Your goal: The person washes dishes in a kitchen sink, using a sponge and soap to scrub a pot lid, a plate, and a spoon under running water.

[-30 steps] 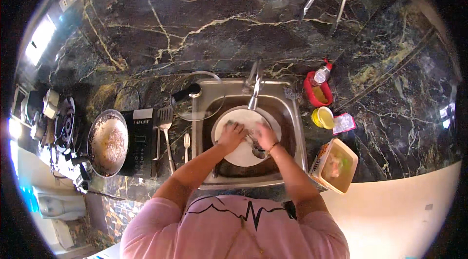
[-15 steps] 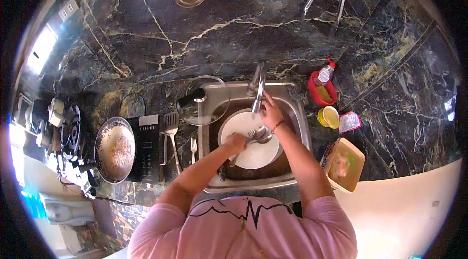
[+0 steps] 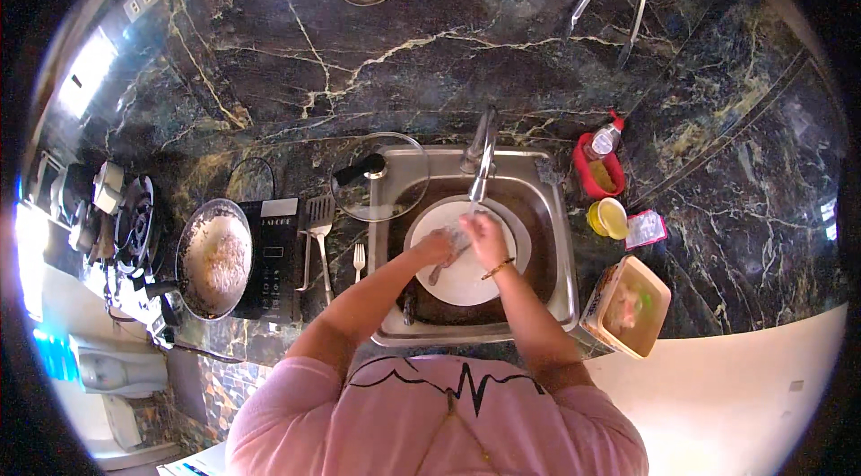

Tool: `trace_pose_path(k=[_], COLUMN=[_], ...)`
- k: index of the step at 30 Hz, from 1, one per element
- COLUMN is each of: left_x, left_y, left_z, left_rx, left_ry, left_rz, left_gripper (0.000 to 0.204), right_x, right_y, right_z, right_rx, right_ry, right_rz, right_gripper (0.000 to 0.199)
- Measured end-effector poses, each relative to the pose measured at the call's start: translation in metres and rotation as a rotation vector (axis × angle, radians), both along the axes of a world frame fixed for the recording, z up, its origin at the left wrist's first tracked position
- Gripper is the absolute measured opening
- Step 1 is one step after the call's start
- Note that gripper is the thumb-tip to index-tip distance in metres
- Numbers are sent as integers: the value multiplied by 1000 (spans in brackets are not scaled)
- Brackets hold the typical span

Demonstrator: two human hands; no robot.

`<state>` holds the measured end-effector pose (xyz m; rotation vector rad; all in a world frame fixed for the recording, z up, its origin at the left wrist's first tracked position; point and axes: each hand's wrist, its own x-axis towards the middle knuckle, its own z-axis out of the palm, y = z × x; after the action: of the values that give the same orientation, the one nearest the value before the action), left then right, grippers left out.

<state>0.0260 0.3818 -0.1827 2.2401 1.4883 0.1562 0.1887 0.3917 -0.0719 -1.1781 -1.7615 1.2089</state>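
My left hand (image 3: 437,248) is closed round metal spoons, and one spoon handle (image 3: 435,274) sticks out below it. The bowl ends are blurred between my two hands. Just under the spout of the chrome faucet (image 3: 482,171), my right hand (image 3: 487,241) is bent close beside the left. Its fingers are smeared by motion, so their grip is unclear. Water seems to run from the spout onto the hands. Below them a white plate (image 3: 466,290) lies in the steel sink (image 3: 563,265), with the edge of another round dish showing at its right.
Left of the sink are a glass lid (image 3: 395,198), a fork (image 3: 360,256), a slotted turner (image 3: 320,214) and a frying pan (image 3: 215,261) on a black cooktop (image 3: 276,283). To the right stand a red container (image 3: 587,173), a yellow tub (image 3: 610,219) and a rectangular container (image 3: 659,328).
My right hand has come down from the faucet to beside the left one. The spoons, held in my left hand, have shifted left. Water now seems to flow. The whole view has shifted slightly.
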Motion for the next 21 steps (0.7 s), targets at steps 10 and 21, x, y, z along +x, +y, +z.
trace_pose_path(k=[10, 21], left_x=[35, 18], left_y=[-40, -51], left_z=[75, 91], left_rx=[-452, -873], left_ry=[-761, -1197], left_rz=[427, 622], left_gripper=[21, 19], right_x=[28, 14], right_y=[3, 11], right_z=[-69, -109], right_rx=[-795, -649], right_ry=[829, 669], right_rz=[-280, -212], right_gripper=[13, 28])
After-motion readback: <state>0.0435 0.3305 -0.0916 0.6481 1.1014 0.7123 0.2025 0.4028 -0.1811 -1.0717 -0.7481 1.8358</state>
